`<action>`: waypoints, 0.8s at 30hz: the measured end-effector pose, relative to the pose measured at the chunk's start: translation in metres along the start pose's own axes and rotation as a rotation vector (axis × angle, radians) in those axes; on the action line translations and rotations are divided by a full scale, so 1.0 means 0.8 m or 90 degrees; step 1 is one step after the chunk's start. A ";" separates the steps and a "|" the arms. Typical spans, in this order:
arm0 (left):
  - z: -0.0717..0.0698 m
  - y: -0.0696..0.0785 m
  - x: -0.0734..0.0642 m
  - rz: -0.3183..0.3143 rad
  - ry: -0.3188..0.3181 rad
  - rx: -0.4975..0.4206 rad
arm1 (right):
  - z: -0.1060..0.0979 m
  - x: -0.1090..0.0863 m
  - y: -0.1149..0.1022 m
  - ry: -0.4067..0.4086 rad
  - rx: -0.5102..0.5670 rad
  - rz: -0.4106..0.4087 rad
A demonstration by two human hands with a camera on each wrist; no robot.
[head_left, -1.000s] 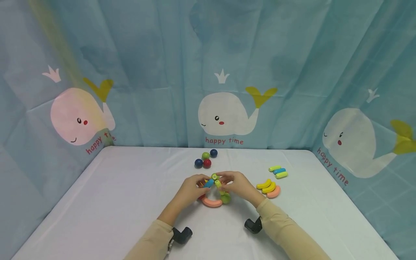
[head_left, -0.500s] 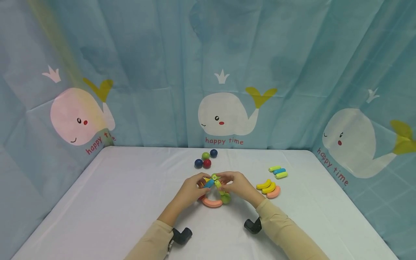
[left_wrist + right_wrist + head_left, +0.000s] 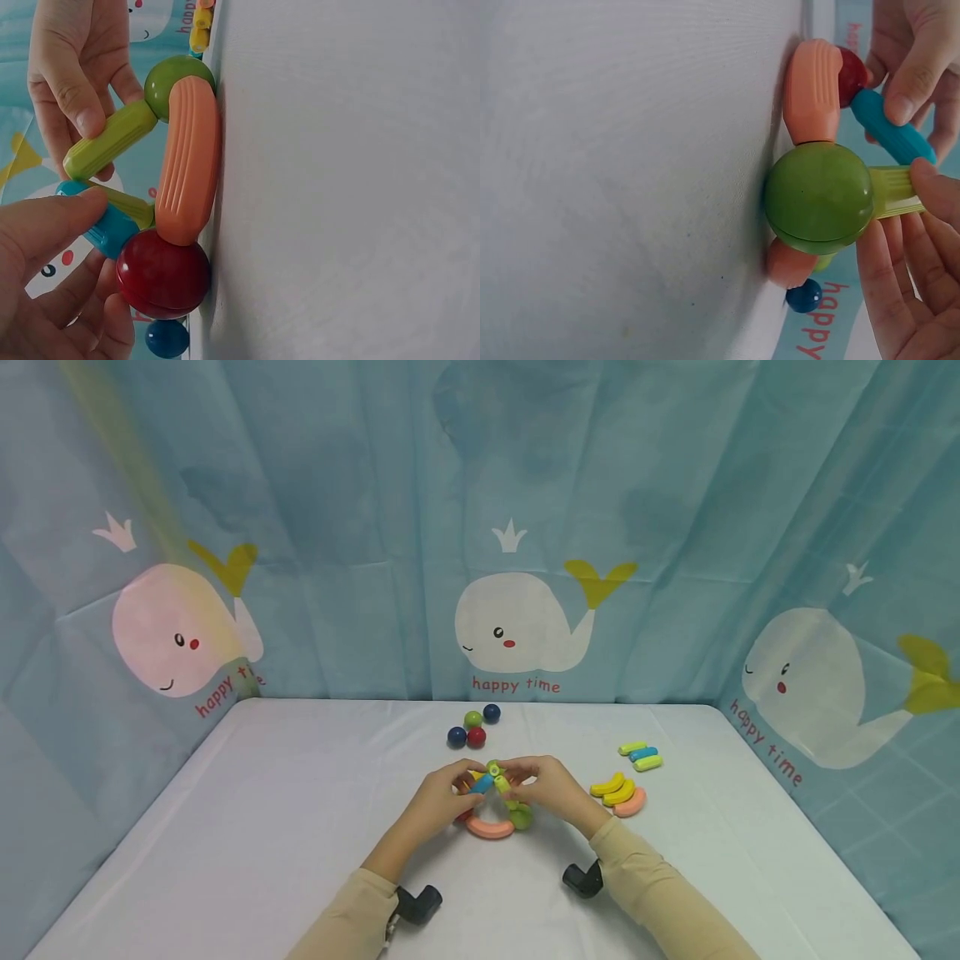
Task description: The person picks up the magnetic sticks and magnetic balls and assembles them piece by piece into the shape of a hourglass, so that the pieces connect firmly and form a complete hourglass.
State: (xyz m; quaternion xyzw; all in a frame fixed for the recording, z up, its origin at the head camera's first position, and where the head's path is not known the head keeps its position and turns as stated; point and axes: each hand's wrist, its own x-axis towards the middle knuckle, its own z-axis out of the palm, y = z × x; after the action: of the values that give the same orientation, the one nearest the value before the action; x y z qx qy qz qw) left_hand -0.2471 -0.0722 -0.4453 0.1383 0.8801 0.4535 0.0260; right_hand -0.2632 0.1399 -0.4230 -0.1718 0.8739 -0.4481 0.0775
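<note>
A frame of toy building sticks and balls stands on the white table between the hands. My left hand [image 3: 438, 795] pinches a blue stick [image 3: 112, 227] between thumb and fingers; its lower end meets a red ball [image 3: 163, 274]. My right hand [image 3: 551, 787] pinches a yellow-green stick [image 3: 112, 139] rising from a green ball [image 3: 819, 196]. The two sticks lean together under a small green ball [image 3: 494, 767] at the top. An orange curved stick [image 3: 490, 829] lies along the near side, joining the red and green balls. Fingers partly hide the far side.
Behind the frame sit a red ball [image 3: 476, 737], a green ball [image 3: 472, 720] and two dark blue balls [image 3: 457, 737]. On the right lie yellow curved sticks [image 3: 618, 792], an orange curved stick [image 3: 630, 802] and short straight sticks [image 3: 643, 754]. A whale-print curtain [image 3: 330, 527] hangs behind.
</note>
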 end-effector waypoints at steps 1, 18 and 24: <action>0.000 0.000 0.000 0.000 0.001 0.000 | 0.000 0.000 0.000 0.000 0.000 -0.001; 0.002 0.000 0.003 -0.030 0.006 -0.017 | 0.002 0.001 0.010 0.018 0.023 0.006; 0.003 -0.001 0.003 -0.035 0.007 -0.016 | 0.001 -0.001 0.008 0.016 0.032 0.003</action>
State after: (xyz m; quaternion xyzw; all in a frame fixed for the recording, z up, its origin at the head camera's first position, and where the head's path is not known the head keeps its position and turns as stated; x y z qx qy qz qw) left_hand -0.2494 -0.0701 -0.4470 0.1116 0.8780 0.4642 0.0354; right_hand -0.2635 0.1428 -0.4290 -0.1622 0.8635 -0.4721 0.0721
